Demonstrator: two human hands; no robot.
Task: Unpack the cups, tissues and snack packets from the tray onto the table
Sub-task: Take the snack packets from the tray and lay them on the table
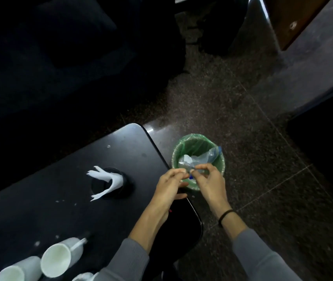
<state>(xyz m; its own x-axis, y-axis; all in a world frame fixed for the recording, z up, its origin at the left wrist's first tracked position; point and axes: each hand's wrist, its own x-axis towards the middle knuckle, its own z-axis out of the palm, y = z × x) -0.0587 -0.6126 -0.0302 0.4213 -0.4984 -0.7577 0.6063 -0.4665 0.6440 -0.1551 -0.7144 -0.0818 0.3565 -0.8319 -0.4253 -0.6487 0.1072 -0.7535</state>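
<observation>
Both my hands are held over a small green-lined waste bin [176, 153] beside the table's right edge. My left hand [169, 184] and my right hand [207, 179] pinch a clear plastic wrapper [192, 169] with a blue bit between their fingertips. More clear plastic and white paper lie inside the bin. On the dark table [64, 207], white tissues [106, 180] stand fanned in a black holder [125, 185]. Two white cups [56, 260] [11, 274] lie on their sides at the front left. A dark tray [188, 226] sits under my left wrist at the table's corner.
A speckled stone floor [242, 128] spreads to the right of the table. Dark seating fills the upper left. A wooden cabinet [295, 19] stands at the top right. Small white crumbs dot the tabletop.
</observation>
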